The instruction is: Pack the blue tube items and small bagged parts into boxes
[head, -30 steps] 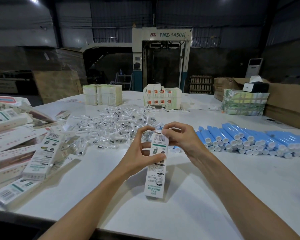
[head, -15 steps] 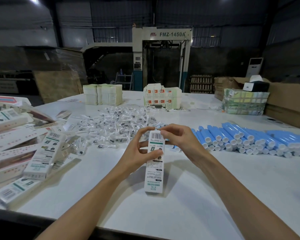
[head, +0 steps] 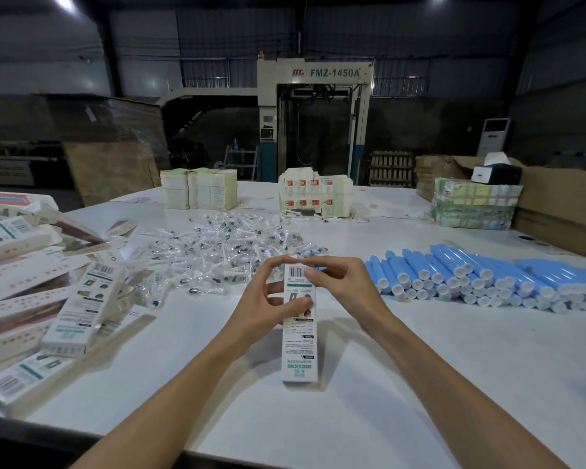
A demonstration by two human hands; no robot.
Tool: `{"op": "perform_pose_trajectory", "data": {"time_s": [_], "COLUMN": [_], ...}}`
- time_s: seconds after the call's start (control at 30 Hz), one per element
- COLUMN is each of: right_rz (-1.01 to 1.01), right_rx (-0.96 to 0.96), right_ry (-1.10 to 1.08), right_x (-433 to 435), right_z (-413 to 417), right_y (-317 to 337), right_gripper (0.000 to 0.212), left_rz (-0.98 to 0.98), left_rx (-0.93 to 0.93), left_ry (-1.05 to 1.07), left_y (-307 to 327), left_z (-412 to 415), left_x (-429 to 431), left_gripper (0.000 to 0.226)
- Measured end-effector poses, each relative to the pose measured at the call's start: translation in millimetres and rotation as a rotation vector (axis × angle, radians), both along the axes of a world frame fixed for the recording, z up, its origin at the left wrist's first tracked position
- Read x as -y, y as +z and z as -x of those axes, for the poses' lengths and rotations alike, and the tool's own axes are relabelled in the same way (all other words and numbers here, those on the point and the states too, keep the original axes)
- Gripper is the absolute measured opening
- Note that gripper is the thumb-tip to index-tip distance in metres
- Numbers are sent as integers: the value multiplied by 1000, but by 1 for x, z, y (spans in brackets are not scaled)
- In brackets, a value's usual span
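Observation:
A long white printed box stands tilted on the white table, its lower end on the surface. My left hand grips its upper part, thumb across the front face. My right hand pinches the top end by the barcode. Blue tubes with white caps lie in a long heap to the right. Small clear bagged parts are spread in a pile just beyond my hands.
Packed and flat white boxes are heaped at the left. Stacks of flat cartons and printed sheets stand at the far edge. A wrapped bundle and brown cardboard boxes sit at the right.
The box has been set slightly more upright and both hands have closed in on its top end. Nothing else on the table has moved.

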State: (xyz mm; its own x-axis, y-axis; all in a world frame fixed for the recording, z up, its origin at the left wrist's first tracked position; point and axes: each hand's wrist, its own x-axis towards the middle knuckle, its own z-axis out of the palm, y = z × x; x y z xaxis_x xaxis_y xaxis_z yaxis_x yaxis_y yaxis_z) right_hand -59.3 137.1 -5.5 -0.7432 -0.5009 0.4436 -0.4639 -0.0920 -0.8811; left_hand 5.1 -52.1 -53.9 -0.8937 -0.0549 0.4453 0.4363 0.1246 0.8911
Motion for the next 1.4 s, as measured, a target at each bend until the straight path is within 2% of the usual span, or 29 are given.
{"op": "perform_pose_trajectory", "data": {"time_s": [0.47,0.7,0.87,0.93,1.07,1.17,1.4], "right_rz": [14,49,122,37,-126,-137,-130], "right_rx": [1,2,180,226,374,458,387], "right_ry": [-65,-82,-38,27,151,265,189], "right_x": [3,7,10,8,-2,-8,-21], "right_z": [4,4,-1,-4,-16,-26,-40], "right_y": [-4,-11,-9,-6,-6,-16,-22], "right_gripper": [13,17,33,33,48,51,44], "left_rz": [10,-10,-53,-84,-165,-240,-24], "left_rx": [27,29,37,30,11,2,-65], "left_ry": [33,30,15,23,4,-33,59], "left_y": [0,0,4,5,5,6,6], "left_z": [-3,-2,-5,-6,-5,-5,-6], "left_x": [-4,-7,-9,-7,-5,-7,-17], "left_gripper": [69,68,70,72,71,69,66]}}
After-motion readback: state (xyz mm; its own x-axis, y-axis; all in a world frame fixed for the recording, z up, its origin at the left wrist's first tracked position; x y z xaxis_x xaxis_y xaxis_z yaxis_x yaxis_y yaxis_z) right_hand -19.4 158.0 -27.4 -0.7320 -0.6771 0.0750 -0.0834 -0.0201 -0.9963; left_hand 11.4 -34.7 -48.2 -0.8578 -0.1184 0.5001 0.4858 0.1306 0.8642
